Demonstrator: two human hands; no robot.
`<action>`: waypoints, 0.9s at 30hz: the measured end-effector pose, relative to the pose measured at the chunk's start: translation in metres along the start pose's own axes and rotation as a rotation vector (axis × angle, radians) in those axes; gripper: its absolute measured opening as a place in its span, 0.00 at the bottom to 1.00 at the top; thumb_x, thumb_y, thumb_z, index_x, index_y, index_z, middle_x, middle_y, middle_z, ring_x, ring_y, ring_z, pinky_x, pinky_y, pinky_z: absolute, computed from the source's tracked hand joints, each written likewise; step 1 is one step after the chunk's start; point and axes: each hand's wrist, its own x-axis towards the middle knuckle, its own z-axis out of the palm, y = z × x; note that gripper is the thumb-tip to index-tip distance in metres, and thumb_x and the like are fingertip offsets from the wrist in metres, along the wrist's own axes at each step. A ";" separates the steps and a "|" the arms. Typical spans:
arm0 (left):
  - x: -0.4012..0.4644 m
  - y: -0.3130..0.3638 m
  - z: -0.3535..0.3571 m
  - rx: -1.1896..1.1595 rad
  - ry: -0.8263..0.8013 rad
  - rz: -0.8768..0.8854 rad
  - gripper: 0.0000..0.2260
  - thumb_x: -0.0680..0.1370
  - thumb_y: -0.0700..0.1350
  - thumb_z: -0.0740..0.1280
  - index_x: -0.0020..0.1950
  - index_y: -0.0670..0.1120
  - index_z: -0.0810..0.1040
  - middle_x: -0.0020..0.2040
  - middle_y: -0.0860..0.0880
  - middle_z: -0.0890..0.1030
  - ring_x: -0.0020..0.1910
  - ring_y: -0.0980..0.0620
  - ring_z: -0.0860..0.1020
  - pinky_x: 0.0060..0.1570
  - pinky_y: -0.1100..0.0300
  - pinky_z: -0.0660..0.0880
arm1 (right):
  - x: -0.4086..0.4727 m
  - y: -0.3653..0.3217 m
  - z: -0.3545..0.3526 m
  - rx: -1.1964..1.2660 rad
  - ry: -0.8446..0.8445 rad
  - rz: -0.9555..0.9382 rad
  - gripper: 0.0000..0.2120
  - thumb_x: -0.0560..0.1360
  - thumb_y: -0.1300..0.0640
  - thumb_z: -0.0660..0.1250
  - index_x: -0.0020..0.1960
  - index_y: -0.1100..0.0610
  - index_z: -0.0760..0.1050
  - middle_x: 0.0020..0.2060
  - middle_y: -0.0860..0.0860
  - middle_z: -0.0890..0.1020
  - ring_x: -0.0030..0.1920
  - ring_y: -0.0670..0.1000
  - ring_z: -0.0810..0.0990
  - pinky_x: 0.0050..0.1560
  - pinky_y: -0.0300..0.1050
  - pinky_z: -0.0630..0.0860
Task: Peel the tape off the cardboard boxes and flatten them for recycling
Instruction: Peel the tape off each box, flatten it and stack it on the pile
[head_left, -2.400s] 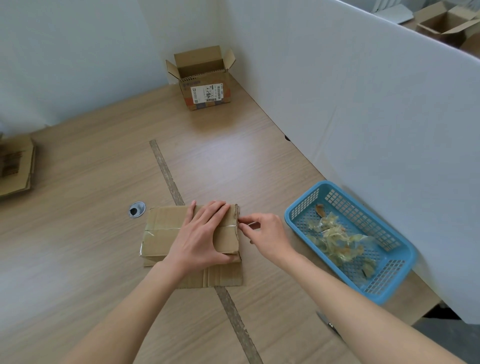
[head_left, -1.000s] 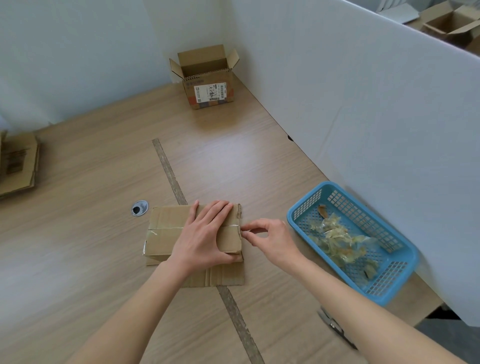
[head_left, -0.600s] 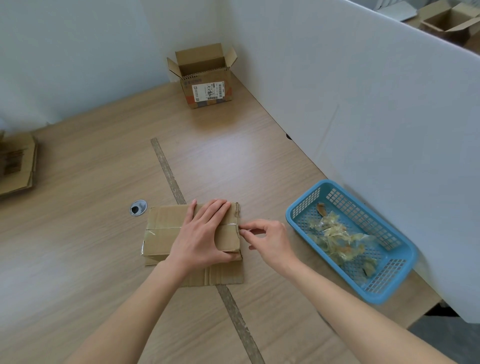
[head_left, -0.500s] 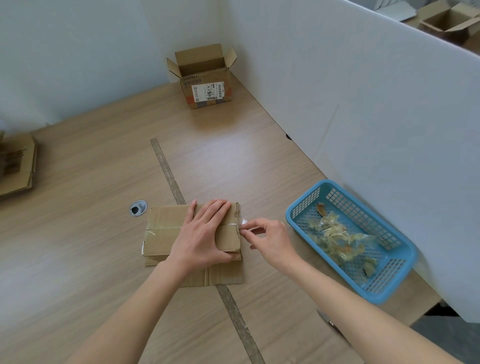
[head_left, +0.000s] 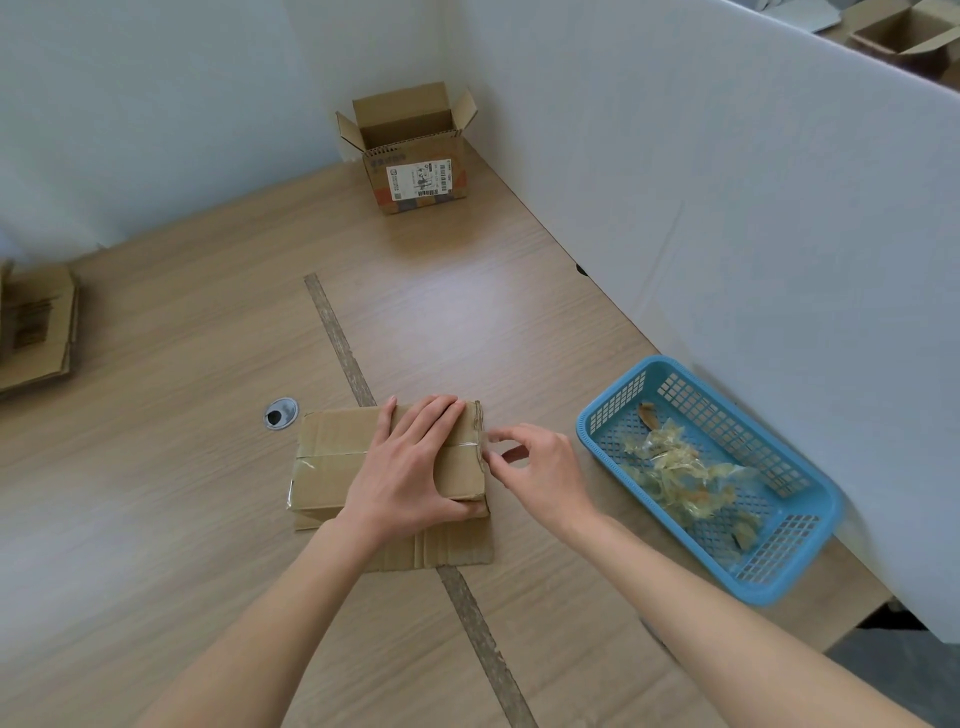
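A flattened brown cardboard box (head_left: 332, 467) lies on the wooden table in front of me. A strip of clear tape (head_left: 332, 455) runs across its top from left to right. My left hand (head_left: 410, 467) presses flat on the right half of the box, fingers spread. My right hand (head_left: 540, 470) sits at the box's right edge, thumb and forefinger pinched on the lifted end of the tape (head_left: 488, 441). An open box (head_left: 415, 150) with a shipping label stands upright at the far corner.
A blue plastic basket (head_left: 779, 566) holding crumpled peeled tape sits to the right, against the white partition (head_left: 727, 234). Flattened cardboard (head_left: 36, 332) is stacked at the far left. A round cable grommet (head_left: 281, 413) lies just left of the box.
My right hand's fingers have worked at the box's right edge and a small end of tape now stands lifted between them. My left hand has stayed pressed on the box.
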 end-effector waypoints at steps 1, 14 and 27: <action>0.000 0.000 0.000 0.002 0.000 0.001 0.54 0.62 0.75 0.68 0.81 0.47 0.62 0.79 0.52 0.65 0.79 0.53 0.60 0.79 0.42 0.46 | 0.000 -0.001 0.000 0.015 -0.010 -0.002 0.08 0.74 0.54 0.74 0.53 0.50 0.86 0.46 0.40 0.86 0.41 0.37 0.83 0.43 0.25 0.73; 0.000 -0.002 0.002 0.017 0.002 0.003 0.54 0.62 0.75 0.70 0.81 0.47 0.62 0.79 0.52 0.65 0.79 0.52 0.61 0.79 0.41 0.48 | 0.001 -0.007 -0.006 -0.107 -0.089 -0.094 0.02 0.77 0.55 0.70 0.47 0.53 0.79 0.41 0.42 0.80 0.40 0.39 0.79 0.42 0.32 0.71; 0.000 -0.001 0.002 0.040 -0.023 -0.009 0.55 0.63 0.74 0.71 0.82 0.48 0.59 0.80 0.53 0.63 0.80 0.53 0.58 0.80 0.43 0.45 | 0.004 -0.010 -0.028 0.444 -0.207 0.326 0.15 0.79 0.57 0.65 0.64 0.47 0.79 0.52 0.43 0.84 0.49 0.47 0.85 0.43 0.44 0.84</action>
